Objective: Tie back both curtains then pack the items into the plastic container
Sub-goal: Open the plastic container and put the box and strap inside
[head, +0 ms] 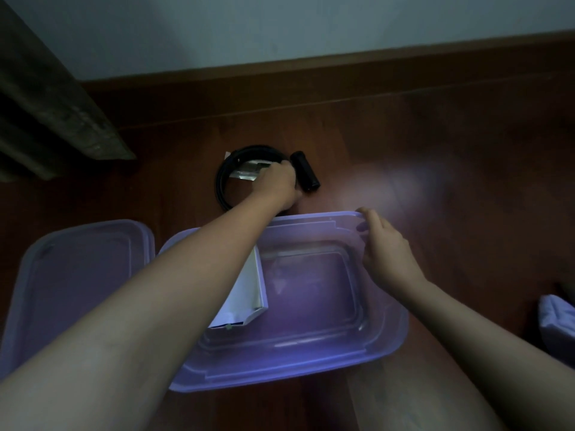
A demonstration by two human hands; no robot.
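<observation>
Plastic container (385, 321), clear with a purple cast, sat open on the dark wooden floor (451, 157) right in front of the person, with its lid (81, 269) lying flat just beside it on the left. Inside, against the left wall, lay a white box (249, 290), partly hidden under the forearm that crossed above it. The left hand (277, 185) reached past the far rim to the items on the floor, and its fingers were curled down onto a coiled black belt (222, 181) and the silvery packet (245, 171) lying inside the coil; whether it had a firm grip on either I could not tell. A black cylinder (306, 171) lay touching that hand on its right. The right hand (385, 247) rested at the container's far right corner, fingers loosely bent on the rim, gripping nothing. A curtain (46, 98) hung at the upper left.
</observation>
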